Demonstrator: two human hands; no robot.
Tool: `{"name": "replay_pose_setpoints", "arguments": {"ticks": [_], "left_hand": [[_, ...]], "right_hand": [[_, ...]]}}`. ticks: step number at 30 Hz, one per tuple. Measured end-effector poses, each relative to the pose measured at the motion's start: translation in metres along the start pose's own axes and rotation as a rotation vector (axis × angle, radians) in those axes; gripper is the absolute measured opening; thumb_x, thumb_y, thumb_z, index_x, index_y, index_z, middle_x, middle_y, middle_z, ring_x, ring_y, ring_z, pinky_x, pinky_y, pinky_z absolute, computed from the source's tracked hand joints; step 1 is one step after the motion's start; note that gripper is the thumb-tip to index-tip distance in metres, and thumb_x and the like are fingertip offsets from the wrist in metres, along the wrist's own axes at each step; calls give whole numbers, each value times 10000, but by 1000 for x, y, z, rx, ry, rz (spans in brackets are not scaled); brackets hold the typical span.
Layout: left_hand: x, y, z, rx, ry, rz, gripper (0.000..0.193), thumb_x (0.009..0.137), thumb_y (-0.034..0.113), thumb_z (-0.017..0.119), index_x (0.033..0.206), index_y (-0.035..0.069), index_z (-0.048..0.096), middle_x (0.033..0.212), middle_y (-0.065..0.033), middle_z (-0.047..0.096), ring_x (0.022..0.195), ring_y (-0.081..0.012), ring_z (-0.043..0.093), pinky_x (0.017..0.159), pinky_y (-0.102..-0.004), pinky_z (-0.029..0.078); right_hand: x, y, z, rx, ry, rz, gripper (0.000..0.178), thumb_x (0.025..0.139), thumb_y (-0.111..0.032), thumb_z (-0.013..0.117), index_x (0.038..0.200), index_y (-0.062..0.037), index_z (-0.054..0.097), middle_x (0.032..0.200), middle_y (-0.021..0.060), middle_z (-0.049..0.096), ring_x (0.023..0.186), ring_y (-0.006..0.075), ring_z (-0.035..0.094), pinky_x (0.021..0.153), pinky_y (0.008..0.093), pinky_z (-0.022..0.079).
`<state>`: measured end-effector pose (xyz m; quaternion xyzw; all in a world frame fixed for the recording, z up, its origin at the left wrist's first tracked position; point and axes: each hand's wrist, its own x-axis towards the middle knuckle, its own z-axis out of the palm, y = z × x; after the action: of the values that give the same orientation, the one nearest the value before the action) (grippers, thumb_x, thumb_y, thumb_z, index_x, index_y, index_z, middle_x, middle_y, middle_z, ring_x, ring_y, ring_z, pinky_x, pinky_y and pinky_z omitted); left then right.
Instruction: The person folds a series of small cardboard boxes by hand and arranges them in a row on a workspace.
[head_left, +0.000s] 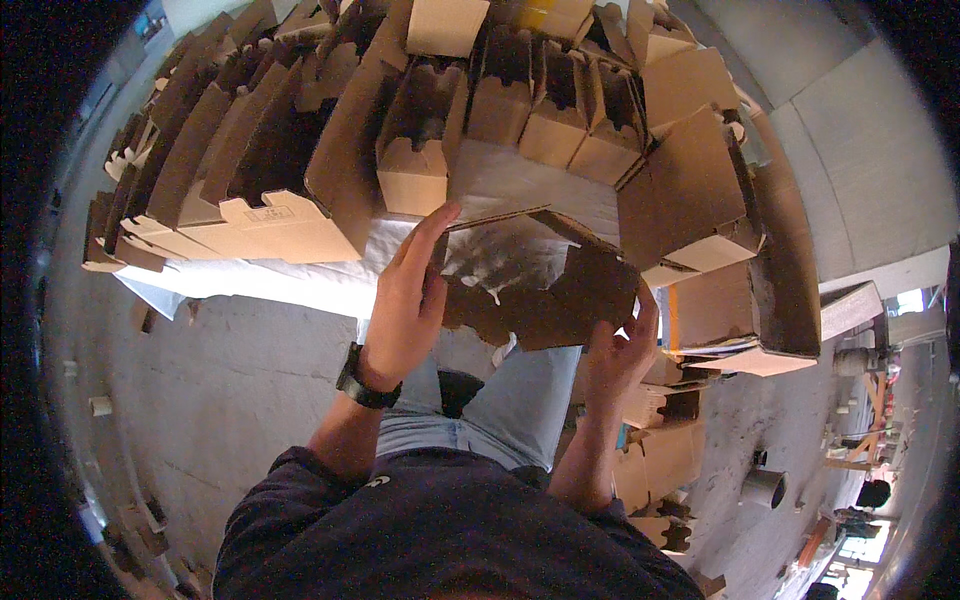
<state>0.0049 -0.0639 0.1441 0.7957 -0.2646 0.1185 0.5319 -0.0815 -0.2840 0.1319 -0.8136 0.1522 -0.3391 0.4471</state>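
Between my hands, over the near edge of the table, is a brown cardboard box [575,300] with cut-out notches in its edge. Its walls stand around an open middle, through which white cloth shows. My left hand [405,290], with a dark watch on the wrist, presses along the box's left side, fingers pointing away from me. On the opposite side my right hand [622,345] grips the right wall near its corner; some of its fingers are hidden behind the cardboard.
Open cardboard boxes [415,180] crowd the table's far side, with longer ones [285,225] at the left. More boxes [690,190] stand at the right. White cloth [495,170] covers the tabletop. Below right, several cartons [670,455] and a cylindrical container [764,487] are on the floor.
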Motion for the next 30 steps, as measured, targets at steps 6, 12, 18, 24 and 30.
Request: {"name": "replay_pose_setpoints", "arguments": {"ticks": [6, 12, 18, 24, 30], "left_hand": [[-1, -7, 10, -230, 64, -40, 683, 723, -173, 411, 1376, 21, 364, 1358, -187, 466, 1274, -331, 449, 1044, -365, 362], [-3, -15, 3, -202, 30, -48, 656, 770, -169, 415, 1391, 27, 339, 1384, -174, 449, 1302, -295, 431, 1069, -369, 340], [-4, -14, 3, -441, 83, -206, 598, 860, -71, 509, 1414, 44, 313, 1402, -149, 435, 1308, -260, 418, 1057, -382, 349], [-6, -16, 2, -662, 76, -107, 639, 876, 47, 592, 1433, 58, 279, 1472, -124, 337, 1374, -234, 300, 1120, -394, 220], [-19, -28, 12, -520, 1, -57, 756, 816, 87, 676, 1445, 51, 259, 1497, -129, 293, 1398, -252, 246, 1130, -416, 188]], "right_hand": [[2, -16, 2, 109, 141, 27, 534, 697, 34, 584, 1224, -42, 554, 1265, 176, 501, 1055, 262, 568, 810, 330, 517], [2, 0, -15, 44, -206, -246, 271, 710, -37, 701, 980, -57, 688, 1465, 206, 329, 1285, 368, 431, 987, 422, 429], [4, -6, -24, -59, -333, -332, 470, 510, -167, 869, 915, -100, 641, 1467, 215, 320, 1345, 410, 327, 1059, 474, 348], [1, 9, -19, -231, -133, -335, 510, 473, -214, 886, 877, -95, 599, 1419, 207, 371, 1305, 405, 369, 1054, 478, 339], [4, 6, -13, -278, 67, -171, 542, 532, -238, 890, 932, -94, 553, 1264, 176, 455, 1173, 369, 440, 988, 465, 374]]}}
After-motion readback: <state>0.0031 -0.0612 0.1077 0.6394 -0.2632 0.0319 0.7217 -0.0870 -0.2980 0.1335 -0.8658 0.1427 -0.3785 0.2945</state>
